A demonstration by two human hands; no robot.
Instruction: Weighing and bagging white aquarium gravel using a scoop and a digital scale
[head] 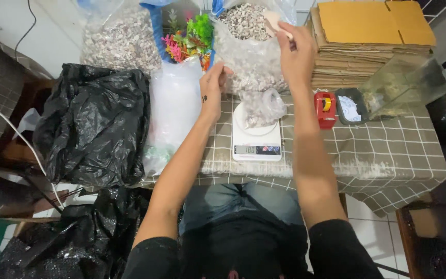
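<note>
A white kitchen scale (pixel 256 138) stands on the checked tablecloth, with a small clear bag of pebbles (pixel 260 107) resting on its platform. Behind it sits a large clear sack of mixed gravel (pixel 246 46), open at the top. My right hand (pixel 296 51) is raised over that sack, fingers closed on a pale scoop (pixel 275 20) whose end lies in the gravel. My left hand (pixel 212 85) touches the sack's near left side with loosely curled fingers and holds nothing.
A second gravel sack (pixel 122 41) and bright plastic plants (pixel 189 39) sit at the back. Black plastic bags (pixel 94 124) and a clear bag (pixel 174 111) fill the left. Stacked flat cardboard (pixel 367 41), a red tape dispenser (pixel 325 109) and a glass tank (pixel 401 85) stand right.
</note>
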